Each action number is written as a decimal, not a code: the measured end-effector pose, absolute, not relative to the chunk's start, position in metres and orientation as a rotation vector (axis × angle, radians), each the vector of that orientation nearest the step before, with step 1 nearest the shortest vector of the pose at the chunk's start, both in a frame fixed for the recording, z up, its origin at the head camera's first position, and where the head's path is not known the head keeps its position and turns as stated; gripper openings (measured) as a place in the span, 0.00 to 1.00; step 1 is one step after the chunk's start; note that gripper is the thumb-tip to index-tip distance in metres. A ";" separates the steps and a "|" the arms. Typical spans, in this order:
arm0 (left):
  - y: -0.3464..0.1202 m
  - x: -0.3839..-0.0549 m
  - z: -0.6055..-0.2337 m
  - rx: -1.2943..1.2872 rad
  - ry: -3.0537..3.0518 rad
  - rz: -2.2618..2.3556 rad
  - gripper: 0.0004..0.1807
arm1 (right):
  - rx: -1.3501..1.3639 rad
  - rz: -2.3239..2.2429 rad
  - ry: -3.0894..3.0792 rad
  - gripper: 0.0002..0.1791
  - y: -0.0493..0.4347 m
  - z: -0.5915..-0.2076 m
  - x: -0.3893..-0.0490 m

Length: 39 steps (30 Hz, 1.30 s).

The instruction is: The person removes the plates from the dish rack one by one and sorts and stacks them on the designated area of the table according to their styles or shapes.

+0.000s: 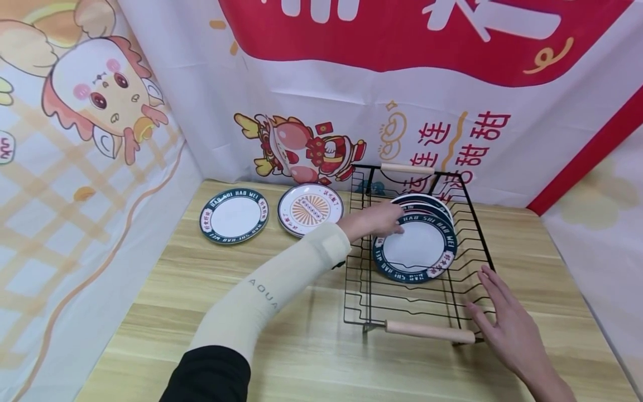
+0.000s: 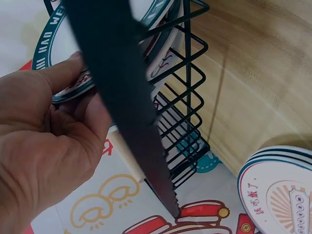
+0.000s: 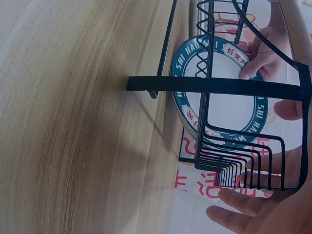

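A black wire dish rack (image 1: 417, 301) with wooden handles stands on the table, with several plates upright in its far half. My left hand (image 1: 377, 219) pinches the left edge of the front plate (image 1: 414, 248), white with a dark green lettered rim. In the left wrist view the thumb (image 2: 63, 73) lies on its face and the fingers curl behind it. Other plates (image 1: 427, 202) lean behind, mostly hidden by it. My right hand (image 1: 514, 329) is at the rack's near right corner, fingers spread and nearly straight along the side wires.
Left of the rack lies a stack of white plates (image 1: 310, 209) with an orange sunburst pattern. Farther left is another green-rimmed plate (image 1: 234, 216). A printed cloth (image 1: 311, 100) hangs behind the wooden table (image 1: 311, 346), close to the rack's far handle (image 1: 407, 168).
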<state>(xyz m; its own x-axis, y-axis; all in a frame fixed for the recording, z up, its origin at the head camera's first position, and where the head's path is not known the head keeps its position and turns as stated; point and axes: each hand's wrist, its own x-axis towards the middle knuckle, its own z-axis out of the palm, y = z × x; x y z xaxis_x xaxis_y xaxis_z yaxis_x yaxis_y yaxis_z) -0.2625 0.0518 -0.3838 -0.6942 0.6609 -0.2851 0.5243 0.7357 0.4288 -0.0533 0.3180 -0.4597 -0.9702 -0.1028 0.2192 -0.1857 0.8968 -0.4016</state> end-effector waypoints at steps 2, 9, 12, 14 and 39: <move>0.052 -0.263 -0.385 0.913 2.510 0.443 0.17 | 0.222 0.638 -2.867 0.39 0.318 -0.460 -0.053; 0.048 -0.262 -0.385 1.002 2.526 0.466 0.14 | 0.227 0.644 -2.861 0.39 0.318 -0.456 -0.052; 0.045 -0.260 -0.385 1.003 2.525 0.511 0.12 | 0.227 0.644 -2.859 0.39 0.318 -0.455 -0.052; 0.044 -0.258 -0.386 1.001 2.513 0.541 0.11 | 0.224 0.643 -2.862 0.39 0.318 -0.454 -0.052; 0.003 -0.232 -0.333 1.174 2.711 0.775 0.11 | 0.219 0.657 -2.868 0.40 0.319 -0.458 -0.052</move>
<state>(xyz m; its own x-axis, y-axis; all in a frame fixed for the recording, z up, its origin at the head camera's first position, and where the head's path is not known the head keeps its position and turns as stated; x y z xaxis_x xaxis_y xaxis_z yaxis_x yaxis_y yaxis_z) -0.2317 0.0030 -0.3329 -0.7011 0.7033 0.1172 0.6590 0.5764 0.4833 -0.0517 0.3192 -0.4584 -0.9709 -0.1006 0.2176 -0.1852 0.8909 -0.4147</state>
